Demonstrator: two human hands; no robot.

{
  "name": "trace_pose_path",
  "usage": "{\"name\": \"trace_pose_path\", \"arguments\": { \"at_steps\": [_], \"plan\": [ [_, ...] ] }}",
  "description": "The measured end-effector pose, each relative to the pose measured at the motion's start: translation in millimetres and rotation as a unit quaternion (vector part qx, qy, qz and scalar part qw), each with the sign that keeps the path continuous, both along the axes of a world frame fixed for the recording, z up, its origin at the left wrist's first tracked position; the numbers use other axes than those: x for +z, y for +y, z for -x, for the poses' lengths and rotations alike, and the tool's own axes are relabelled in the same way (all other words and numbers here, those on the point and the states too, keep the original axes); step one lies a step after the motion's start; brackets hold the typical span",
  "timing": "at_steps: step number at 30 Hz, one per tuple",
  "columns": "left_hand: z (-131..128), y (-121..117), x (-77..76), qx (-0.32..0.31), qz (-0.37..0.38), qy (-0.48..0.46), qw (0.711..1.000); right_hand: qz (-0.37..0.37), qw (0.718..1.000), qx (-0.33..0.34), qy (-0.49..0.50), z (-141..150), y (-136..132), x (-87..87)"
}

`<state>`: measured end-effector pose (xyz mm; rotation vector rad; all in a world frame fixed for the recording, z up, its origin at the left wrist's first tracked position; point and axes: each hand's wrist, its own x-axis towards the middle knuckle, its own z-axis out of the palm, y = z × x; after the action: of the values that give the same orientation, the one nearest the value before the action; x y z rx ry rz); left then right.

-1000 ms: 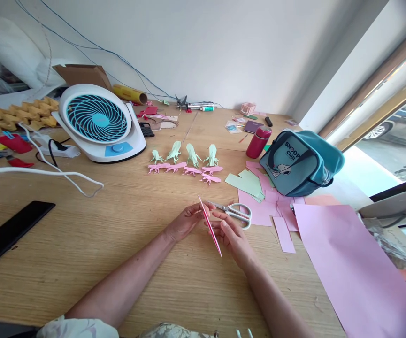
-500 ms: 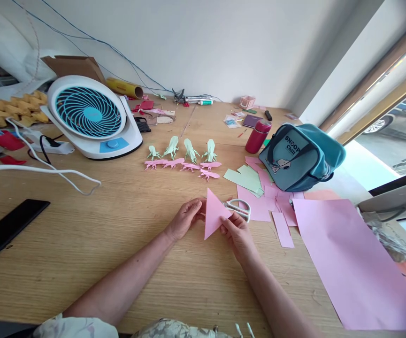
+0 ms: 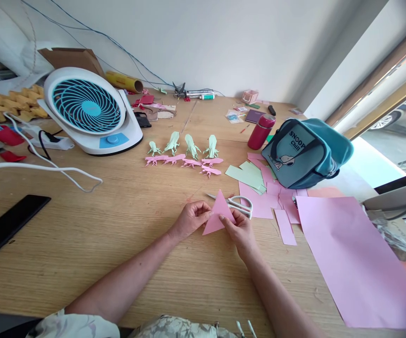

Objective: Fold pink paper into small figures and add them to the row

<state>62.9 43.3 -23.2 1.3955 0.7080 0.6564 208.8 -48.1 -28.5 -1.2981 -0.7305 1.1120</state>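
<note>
A pink paper triangle [image 3: 218, 217] is held up between my two hands, one point upward. My left hand [image 3: 191, 218] pinches its left edge between thumb and fingers. On the opposite side my right hand [image 3: 238, 230] grips it, thumb on the front face and fingers behind. White-handled scissors [image 3: 241, 205] lie on the table just behind the paper, partly hidden by it. Farther back stand several light green folded paper insects [image 3: 191, 146], with several pink folded ones [image 3: 192, 162] in front of them.
Pink and green paper pieces [image 3: 248, 176] lie at right, beside a large pink sheet [image 3: 354, 258]. A teal bag [image 3: 301, 155] and red flask [image 3: 261, 131] stand behind. Left are a fan [image 3: 90, 110], a white cable [image 3: 65, 171] and a black phone [image 3: 11, 227].
The paper triangle has turned so its long edge slants, and my left thumb now pinches its left edge. The scissors' blade shows more. The view has shifted slightly.
</note>
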Motion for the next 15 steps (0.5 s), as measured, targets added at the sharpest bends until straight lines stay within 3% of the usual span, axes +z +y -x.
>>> {"name": "trace_pose_path", "arguments": {
  "at_steps": [5,15],
  "plan": [
    [-1.6,-3.7,4.0,0.000,0.003,0.015,1.000,0.005,1.000,-0.010,-0.010,-0.7,-0.5,-7.3],
    [-2.6,-4.9,3.2,0.019,-0.041,0.030,0.999,0.001,0.999,-0.018,-0.033,1.1,1.0,-5.2]
  ]
}}
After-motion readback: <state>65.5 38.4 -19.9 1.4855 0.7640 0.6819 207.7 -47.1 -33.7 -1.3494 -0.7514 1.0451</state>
